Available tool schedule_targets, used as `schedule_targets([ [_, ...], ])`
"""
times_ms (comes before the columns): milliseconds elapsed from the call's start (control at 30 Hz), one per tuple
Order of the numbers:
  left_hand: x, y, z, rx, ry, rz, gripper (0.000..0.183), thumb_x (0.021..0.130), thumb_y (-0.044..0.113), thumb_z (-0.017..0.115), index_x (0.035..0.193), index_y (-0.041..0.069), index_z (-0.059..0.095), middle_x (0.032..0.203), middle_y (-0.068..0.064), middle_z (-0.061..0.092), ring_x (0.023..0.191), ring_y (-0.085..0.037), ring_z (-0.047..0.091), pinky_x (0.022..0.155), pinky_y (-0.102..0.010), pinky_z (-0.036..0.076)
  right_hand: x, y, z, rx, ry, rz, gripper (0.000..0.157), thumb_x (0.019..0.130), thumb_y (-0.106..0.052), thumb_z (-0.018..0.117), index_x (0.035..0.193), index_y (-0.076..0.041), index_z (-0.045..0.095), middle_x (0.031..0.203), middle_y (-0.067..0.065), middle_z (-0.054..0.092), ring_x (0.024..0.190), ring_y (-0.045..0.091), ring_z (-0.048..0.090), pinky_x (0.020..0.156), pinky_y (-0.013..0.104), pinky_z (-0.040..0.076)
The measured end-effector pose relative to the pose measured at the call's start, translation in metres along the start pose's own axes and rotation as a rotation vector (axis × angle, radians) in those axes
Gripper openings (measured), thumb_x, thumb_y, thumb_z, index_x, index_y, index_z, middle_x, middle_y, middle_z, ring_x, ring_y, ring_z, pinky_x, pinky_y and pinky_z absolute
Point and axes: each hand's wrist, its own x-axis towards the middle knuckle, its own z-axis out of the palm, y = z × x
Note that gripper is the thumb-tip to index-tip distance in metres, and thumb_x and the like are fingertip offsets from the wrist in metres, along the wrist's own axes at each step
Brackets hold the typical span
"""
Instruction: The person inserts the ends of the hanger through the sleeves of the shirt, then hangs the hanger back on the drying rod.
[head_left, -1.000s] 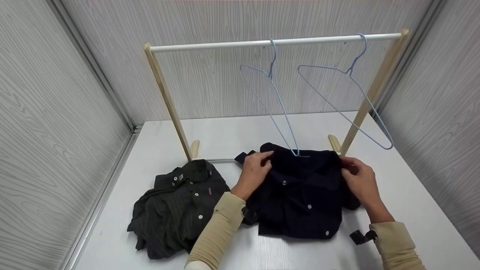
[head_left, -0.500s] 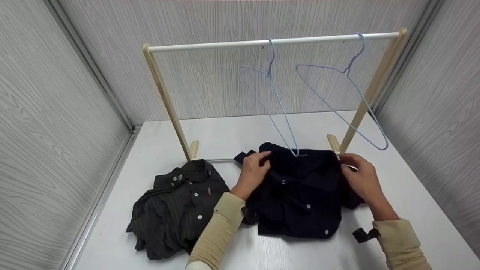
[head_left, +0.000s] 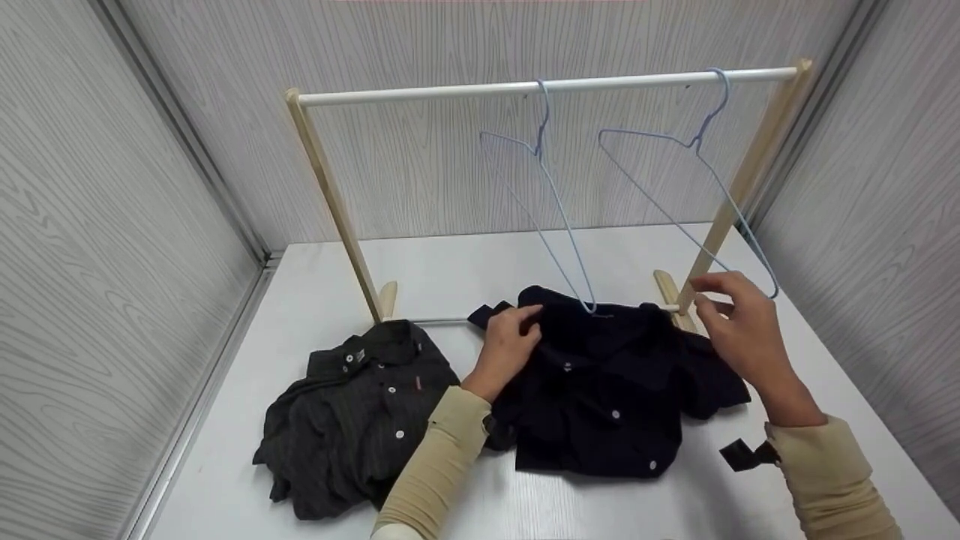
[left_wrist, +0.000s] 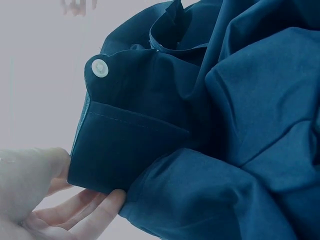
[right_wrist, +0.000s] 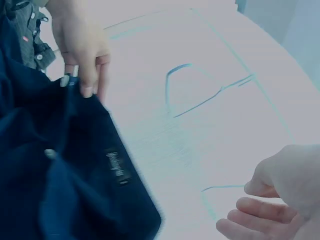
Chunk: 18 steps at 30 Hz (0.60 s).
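Observation:
A navy button-up shirt (head_left: 611, 390) lies on the table, its collar toward the rack. My left hand (head_left: 506, 349) pinches the left side of its collar with thumb and fingers; the right wrist view also shows this left hand (right_wrist: 82, 47) at the collar edge, near a small label. To the right of the shirt, my right hand (head_left: 750, 334) is raised clear of the cloth, fingers loosely bent and holding nothing. A blue wire hanger (head_left: 540, 142) hangs with its lower corner over the collar in the head view. Another wire hanger (head_left: 698, 139) hangs farther right.
A dark grey shirt (head_left: 352, 427) lies bunched at the left, beside the navy one. Behind them stands a wooden rack with a white top rail (head_left: 435, 93), a left post (head_left: 330, 195) and a right post (head_left: 750, 165). Wood-grain panels (head_left: 420, 172) enclose the white table.
My right hand has let go of the collar's right side and moved up and to the right. The right part of the shirt has spread outward. The left hand stays in place.

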Motion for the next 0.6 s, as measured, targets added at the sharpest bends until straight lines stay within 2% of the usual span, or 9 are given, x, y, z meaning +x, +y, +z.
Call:
schedule_targets([
  [67, 0.0, 0.0, 0.0, -0.002, -0.002, 0.002, 0.033, 0.092, 0.007, 0.062, 0.125, 0.002, 0.068, 0.116, -0.013, 0.071, 0.104, -0.024, 0.067, 0.087, -0.034, 0.054, 0.007, -0.007, -0.004, -0.002, 0.03, -0.049, 0.019, 0.09, 0.011, 0.059, 0.106, 0.006, 0.068, 0.105, 0.014, 0.066, 0.101, 0.013, 0.063, 0.082, 0.005, 0.049],
  [200, -0.001, 0.0, -0.001, -0.007, 0.006, 0.014, 0.033, 0.092, 0.006, 0.063, 0.124, 0.002, 0.068, 0.116, -0.013, 0.071, 0.105, -0.024, 0.067, 0.088, -0.034, 0.054, 0.021, -0.019, -0.013, -0.027, 0.08, -0.139, 0.018, 0.09, 0.011, 0.059, 0.104, 0.006, 0.069, 0.102, 0.012, 0.065, 0.097, 0.015, 0.063, 0.083, 0.006, 0.048],
  [400, -0.003, -0.002, 0.0, -0.01, 0.012, 0.004, 0.033, 0.092, 0.006, 0.063, 0.124, 0.005, 0.069, 0.112, -0.011, 0.071, 0.099, -0.021, 0.067, 0.085, -0.03, 0.054, 0.041, -0.031, -0.026, -0.123, 0.135, -0.207, 0.017, 0.092, 0.006, 0.06, 0.106, 0.004, 0.07, 0.102, 0.018, 0.064, 0.092, 0.027, 0.061, 0.083, 0.007, 0.044],
  [467, -0.003, -0.002, 0.0, -0.009, 0.014, 0.002, 0.033, 0.091, 0.006, 0.063, 0.124, 0.006, 0.069, 0.112, -0.011, 0.071, 0.099, -0.02, 0.067, 0.084, -0.03, 0.054, 0.048, -0.032, -0.029, -0.158, 0.142, -0.216, 0.016, 0.092, 0.005, 0.059, 0.106, 0.005, 0.069, 0.101, 0.021, 0.063, 0.09, 0.03, 0.06, 0.081, 0.013, 0.042],
  [600, -0.004, -0.002, 0.0, -0.019, 0.007, -0.007, 0.034, 0.092, 0.006, 0.063, 0.125, 0.006, 0.068, 0.114, -0.011, 0.071, 0.099, -0.019, 0.067, 0.084, -0.028, 0.054, 0.061, -0.03, -0.034, -0.224, 0.148, -0.202, 0.016, 0.094, 0.004, 0.059, 0.107, 0.007, 0.067, 0.102, 0.026, 0.061, 0.089, 0.036, 0.056, 0.08, 0.031, 0.039],
])
